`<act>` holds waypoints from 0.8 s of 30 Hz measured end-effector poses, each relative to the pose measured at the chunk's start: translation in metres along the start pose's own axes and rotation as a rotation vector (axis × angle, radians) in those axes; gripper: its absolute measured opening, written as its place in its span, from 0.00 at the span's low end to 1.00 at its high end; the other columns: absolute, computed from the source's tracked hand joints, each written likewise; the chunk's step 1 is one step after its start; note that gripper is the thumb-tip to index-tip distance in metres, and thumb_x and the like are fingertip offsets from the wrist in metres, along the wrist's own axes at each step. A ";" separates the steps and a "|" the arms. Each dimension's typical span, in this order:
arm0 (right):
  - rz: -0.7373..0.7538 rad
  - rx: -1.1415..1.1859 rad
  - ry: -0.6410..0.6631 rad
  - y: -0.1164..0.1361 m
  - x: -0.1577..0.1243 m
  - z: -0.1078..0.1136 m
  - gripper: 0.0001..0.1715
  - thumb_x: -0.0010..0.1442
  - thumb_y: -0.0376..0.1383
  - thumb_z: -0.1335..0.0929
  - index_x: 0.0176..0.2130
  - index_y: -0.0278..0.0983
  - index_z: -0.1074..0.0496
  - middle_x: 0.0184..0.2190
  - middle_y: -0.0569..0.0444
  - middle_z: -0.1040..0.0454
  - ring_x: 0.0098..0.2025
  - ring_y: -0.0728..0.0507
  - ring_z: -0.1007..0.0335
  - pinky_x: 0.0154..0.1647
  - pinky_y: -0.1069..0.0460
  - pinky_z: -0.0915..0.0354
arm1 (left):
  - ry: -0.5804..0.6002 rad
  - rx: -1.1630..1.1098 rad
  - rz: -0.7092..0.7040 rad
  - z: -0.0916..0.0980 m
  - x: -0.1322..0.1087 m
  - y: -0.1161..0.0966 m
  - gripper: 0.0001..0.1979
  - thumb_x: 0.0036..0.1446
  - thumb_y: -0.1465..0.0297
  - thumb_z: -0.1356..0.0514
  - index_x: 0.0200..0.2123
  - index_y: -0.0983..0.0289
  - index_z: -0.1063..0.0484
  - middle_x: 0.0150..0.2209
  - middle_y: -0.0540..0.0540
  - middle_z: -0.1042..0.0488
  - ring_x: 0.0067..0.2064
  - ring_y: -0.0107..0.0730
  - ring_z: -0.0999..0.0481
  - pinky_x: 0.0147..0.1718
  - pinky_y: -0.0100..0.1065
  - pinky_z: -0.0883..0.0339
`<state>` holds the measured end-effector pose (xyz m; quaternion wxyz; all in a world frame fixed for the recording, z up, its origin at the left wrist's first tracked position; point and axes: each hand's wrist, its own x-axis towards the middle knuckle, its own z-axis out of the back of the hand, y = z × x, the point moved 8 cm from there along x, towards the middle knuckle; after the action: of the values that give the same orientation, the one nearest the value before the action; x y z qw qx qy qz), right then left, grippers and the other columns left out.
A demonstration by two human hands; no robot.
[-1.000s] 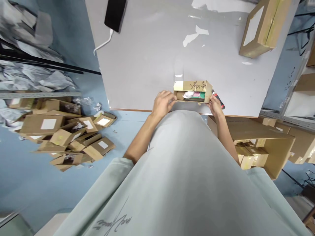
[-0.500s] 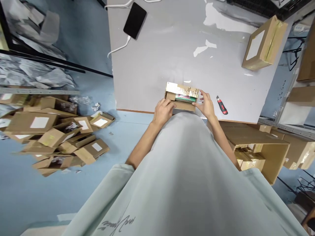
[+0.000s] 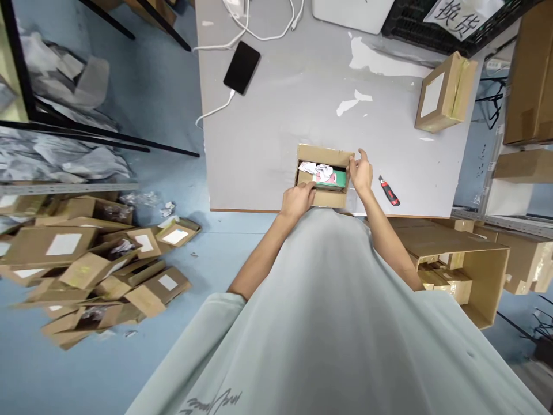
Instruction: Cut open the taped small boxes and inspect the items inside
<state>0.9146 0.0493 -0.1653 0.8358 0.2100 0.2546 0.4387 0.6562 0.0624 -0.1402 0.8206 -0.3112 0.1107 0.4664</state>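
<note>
A small cardboard box (image 3: pixel 325 154) lies at the table's front edge with its top flaps folded out. Crumpled white paper (image 3: pixel 322 171) and a green and pink packet (image 3: pixel 340 178) show inside it. My left hand (image 3: pixel 298 200) is closed on the box's near left edge, fingertips at the rim. At the far right corner, my right hand (image 3: pixel 361 172) pinches the box's edge between thumb and fingers. To the right of that hand lies a red and black utility knife (image 3: pixel 389 191), touched by neither hand.
On the grey table (image 3: pixel 268 132) are a black phone-like device (image 3: pixel 242 67) with a white cable and a taped carton (image 3: pixel 447 92). A black crate (image 3: pixel 410 26) is at the back. Opened cartons (image 3: pixel 99 253) lie left on the floor; a large carton (image 3: pixel 449 236) stands right.
The far flap has swung outward, uncovering the crumpled paper and packet. My right hand has moved up to the box's far right corner. The view has shifted, showing more of the table's back.
</note>
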 end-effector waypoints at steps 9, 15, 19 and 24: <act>-0.048 0.005 0.012 0.011 -0.020 -0.011 0.20 0.82 0.39 0.40 0.67 0.39 0.31 0.58 0.41 0.16 0.56 0.34 0.17 0.63 0.42 0.25 | 0.121 0.146 -0.019 0.004 0.022 -0.011 0.24 0.82 0.62 0.52 0.61 0.63 0.18 0.57 0.69 0.13 0.58 0.62 0.13 0.51 0.48 0.24; 0.009 -0.057 0.089 0.016 -0.031 -0.019 0.29 0.80 0.37 0.39 0.73 0.35 0.29 0.64 0.36 0.23 0.60 0.32 0.20 0.68 0.39 0.25 | 0.093 0.095 0.029 -0.001 0.009 0.000 0.21 0.83 0.61 0.50 0.62 0.61 0.20 0.59 0.66 0.14 0.59 0.59 0.13 0.53 0.46 0.24; 0.046 -0.102 0.166 0.020 -0.033 -0.021 0.33 0.79 0.36 0.38 0.77 0.32 0.33 0.66 0.34 0.26 0.62 0.31 0.21 0.68 0.39 0.25 | 0.024 0.021 0.174 0.005 0.015 0.009 0.29 0.81 0.53 0.45 0.73 0.65 0.32 0.57 0.70 0.13 0.60 0.61 0.13 0.55 0.46 0.25; 0.044 -0.182 0.209 0.033 -0.041 -0.016 0.36 0.79 0.35 0.37 0.79 0.28 0.38 0.70 0.31 0.29 0.70 0.30 0.26 0.72 0.39 0.27 | -0.037 0.018 0.290 0.019 0.045 -0.002 0.41 0.77 0.44 0.41 0.73 0.74 0.32 0.57 0.79 0.14 0.62 0.68 0.14 0.59 0.50 0.24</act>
<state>0.8641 0.0344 -0.1490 0.8104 0.0919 0.2949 0.4979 0.6798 0.1047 -0.1455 0.7491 -0.2759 0.1438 0.5848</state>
